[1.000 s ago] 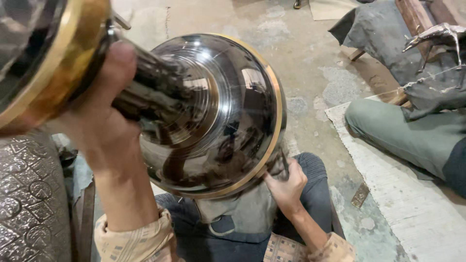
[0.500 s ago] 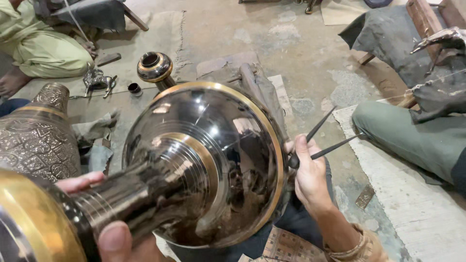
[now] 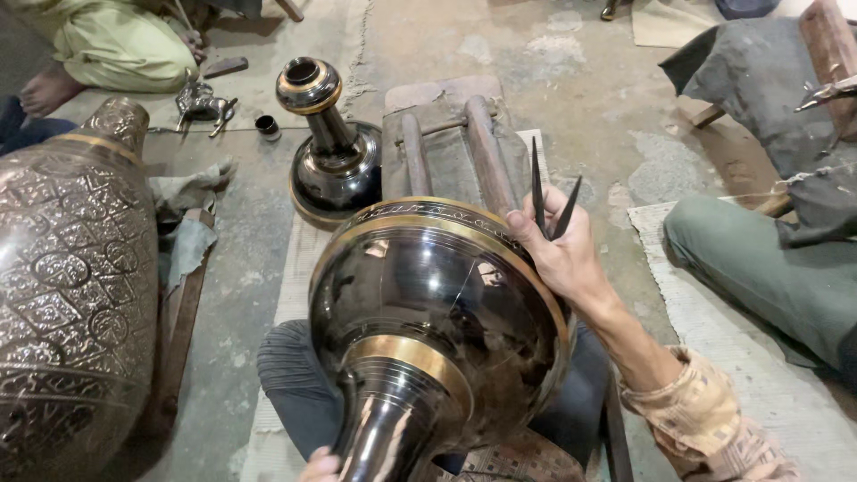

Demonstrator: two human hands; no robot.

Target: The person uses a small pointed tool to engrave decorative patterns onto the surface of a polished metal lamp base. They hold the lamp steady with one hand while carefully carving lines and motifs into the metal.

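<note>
A rough grey concrete floor [image 3: 571, 80], patched and stained, carries everything here. A small dark polished metal vase with a brass-ringed neck [image 3: 328, 147] stands upright on it, just beside a grey cloth-covered wooden rest with two round bars [image 3: 451, 147]. To the left lies a large embossed silvery metal vessel [image 3: 76, 286], with crumpled pale rags [image 3: 187, 223] next to it and a flat rusty strip of wood [image 3: 178, 330] along its side. Farther back sit a small metal animal figurine [image 3: 203, 104] and a tiny dark cup [image 3: 267, 127]. A pale woven mat [image 3: 759, 375] lies on the right, a dark crumpled cloth [image 3: 759, 80] beyond it.
</note>
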